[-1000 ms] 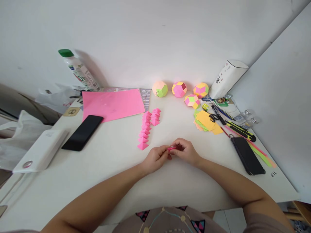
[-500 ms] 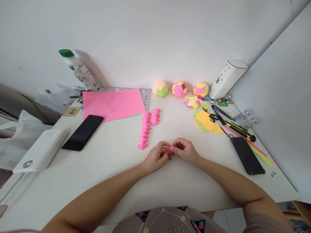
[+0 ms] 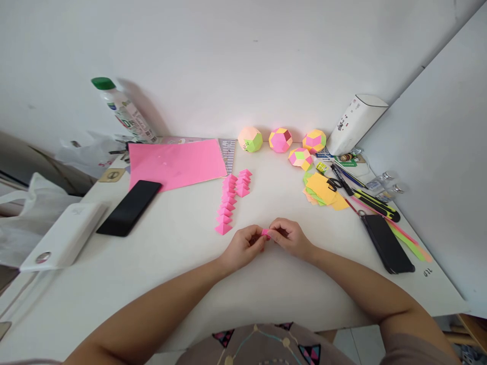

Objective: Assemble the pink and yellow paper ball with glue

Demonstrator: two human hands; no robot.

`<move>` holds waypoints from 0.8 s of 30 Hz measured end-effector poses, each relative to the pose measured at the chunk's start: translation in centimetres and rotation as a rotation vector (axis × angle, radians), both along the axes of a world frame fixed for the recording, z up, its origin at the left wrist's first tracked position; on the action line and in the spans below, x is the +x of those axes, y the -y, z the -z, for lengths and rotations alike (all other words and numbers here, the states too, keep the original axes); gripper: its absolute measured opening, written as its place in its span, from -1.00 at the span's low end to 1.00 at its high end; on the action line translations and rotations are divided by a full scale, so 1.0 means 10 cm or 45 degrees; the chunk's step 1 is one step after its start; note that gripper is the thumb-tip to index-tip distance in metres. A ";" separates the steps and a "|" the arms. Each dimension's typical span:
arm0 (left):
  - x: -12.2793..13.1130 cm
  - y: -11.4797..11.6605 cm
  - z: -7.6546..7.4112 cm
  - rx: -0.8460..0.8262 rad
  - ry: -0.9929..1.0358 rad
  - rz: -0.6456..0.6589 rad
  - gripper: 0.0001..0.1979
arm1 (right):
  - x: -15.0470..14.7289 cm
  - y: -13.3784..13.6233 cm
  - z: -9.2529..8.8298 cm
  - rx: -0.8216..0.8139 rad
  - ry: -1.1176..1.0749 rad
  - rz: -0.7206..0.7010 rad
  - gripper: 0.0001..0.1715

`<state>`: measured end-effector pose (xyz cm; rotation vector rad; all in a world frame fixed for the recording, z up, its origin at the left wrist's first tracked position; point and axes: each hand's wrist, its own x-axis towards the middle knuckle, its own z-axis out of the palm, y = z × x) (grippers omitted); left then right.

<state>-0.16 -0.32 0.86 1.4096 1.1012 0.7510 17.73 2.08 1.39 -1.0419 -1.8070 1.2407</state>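
A small piece of pink paper (image 3: pixel 266 232) is pinched between the fingertips of both hands, low over the white table. My left hand (image 3: pixel 245 244) is closed on its left side, my right hand (image 3: pixel 290 236) on its right side. The fingers cover most of it, so its folds cannot be made out. Beyond my left hand lies a long overlapping row of folded pink paper pieces (image 3: pixel 227 203), with a shorter row (image 3: pixel 244 183) beside it. A large pink sheet (image 3: pixel 177 163) lies farther back on the left.
Several multicoloured paper balls (image 3: pixel 280 140) sit against the wall. To the right are orange and green paper squares (image 3: pixel 321 188), scissors (image 3: pixel 335 184), a yellow-black cutter (image 3: pixel 376 205) and a black phone case (image 3: pixel 388 244). A black phone (image 3: pixel 130 208) and white power bank (image 3: pixel 63 237) lie left.
The fingers of both hands have shifted slightly on the pink paper, and the left fingers have curled in closer. Everything else on the table stays in place.
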 end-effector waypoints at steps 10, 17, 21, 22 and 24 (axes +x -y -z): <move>0.01 0.00 -0.01 -0.085 0.108 -0.035 -0.71 | 0.00 -0.01 0.02 -0.018 0.073 -0.064 -0.95; 0.00 -0.01 0.00 -0.150 0.237 -0.132 -0.66 | 0.04 -0.02 0.01 -0.280 -0.082 -0.072 -0.92; -0.01 -0.05 0.03 -0.203 0.342 -0.208 -0.64 | 0.07 -0.05 0.05 -0.365 -0.257 -0.049 -0.91; -0.01 -0.05 0.04 -0.207 0.346 -0.209 -0.64 | 0.07 -0.06 0.06 -0.365 -0.312 -0.054 -0.89; -0.02 -0.06 0.03 -0.204 0.322 -0.173 -0.65 | 0.07 -0.06 0.08 -0.343 -0.381 -0.080 -0.81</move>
